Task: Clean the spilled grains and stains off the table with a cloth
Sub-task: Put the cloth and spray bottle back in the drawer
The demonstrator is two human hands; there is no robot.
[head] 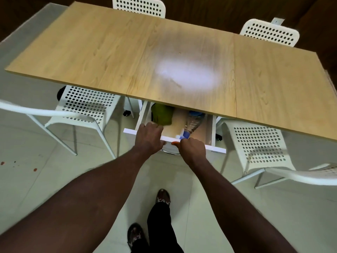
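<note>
Pale tiles cover the floor [182,179] under a long wood-grain counter [91,52], with white perforated chairs [85,105] drawn up on its near and far sides. A bright patch of glare lies on the counter's middle panel, and one tiny speck [179,53] sits just beyond it; whether it is a grain cannot be told. Under the near edge of the counter a white drawer [209,128] stands pulled out. Inside it, a green cloth [162,114] lies on the left, partly hidden beneath the counter edge. A clear plastic bottle [193,123] with a blue cap lies on the right, cap pointing near. The left hand [148,137] curls over the drawer's front rim, thumb on the near side and fingers reaching in just beside the cloth; blur hides whether they touch it. The right hand [191,148] grips the same rim close to the bottle's cap, its fingers wrapped around the edge. A few reddish spots [34,169] mark the floor at far left.
</note>
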